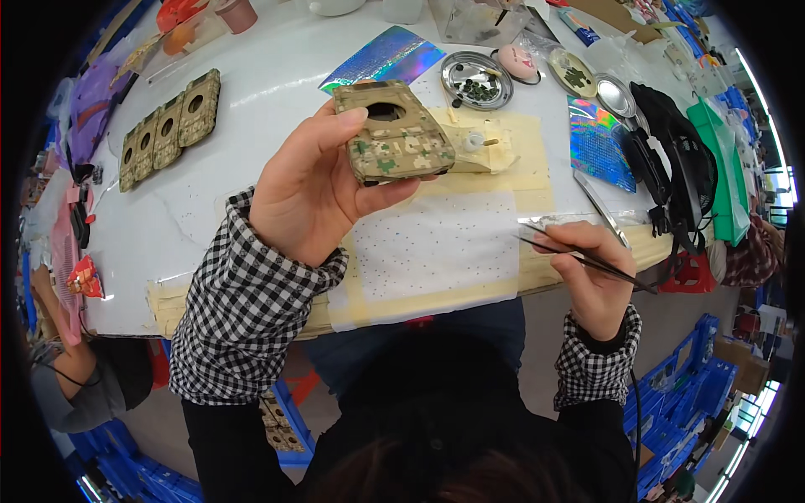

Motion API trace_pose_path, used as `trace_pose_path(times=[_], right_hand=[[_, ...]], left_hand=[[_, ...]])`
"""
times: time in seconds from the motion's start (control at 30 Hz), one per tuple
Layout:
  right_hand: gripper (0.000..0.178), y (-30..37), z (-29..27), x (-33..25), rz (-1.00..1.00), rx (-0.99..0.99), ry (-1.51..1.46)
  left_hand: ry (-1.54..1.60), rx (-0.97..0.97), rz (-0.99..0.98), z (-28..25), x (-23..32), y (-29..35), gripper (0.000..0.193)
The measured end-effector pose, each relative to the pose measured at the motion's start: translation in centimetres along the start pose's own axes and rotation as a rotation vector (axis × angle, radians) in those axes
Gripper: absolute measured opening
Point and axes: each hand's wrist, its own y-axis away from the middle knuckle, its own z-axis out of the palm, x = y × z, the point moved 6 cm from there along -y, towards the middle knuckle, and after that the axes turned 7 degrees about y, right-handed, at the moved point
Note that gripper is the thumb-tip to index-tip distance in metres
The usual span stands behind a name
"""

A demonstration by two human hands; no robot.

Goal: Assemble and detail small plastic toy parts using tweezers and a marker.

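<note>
My left hand grips a camouflage-patterned casing with a round hole near its far end, raised over the worktable. Its thumb lies on the top beside the hole. In my right hand a pair of dark tweezers is pinched, tips pointing left. Below the tips lies a white sheet scattered with tiny dark specks, taped down with yellowish tape. A cream-coloured fixture with a pale round knob sits just behind the casing, partly hidden by it.
Several similar camouflage casings stand in a row at the left. Behind the fixture is a round metal dish of small dark parts. Shiny holographic sheets, a metal tool and a black bag lie right. A co-worker's arm shows far left.
</note>
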Motion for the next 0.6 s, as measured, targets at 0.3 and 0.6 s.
trace_pose_path(times=[0.3, 0.6], right_hand=[[0.010, 2.3, 1.7, 2.3, 0.183, 0.018, -0.218], [0.012, 2.2, 1.5, 2.6, 0.199, -0.007, -0.104]], left_hand=[[0.016, -0.038, -0.022, 0.3, -0.1, -0.1, 0.054], [0.009, -0.032, -0.016, 0.2, 0.0, -0.2, 0.054]])
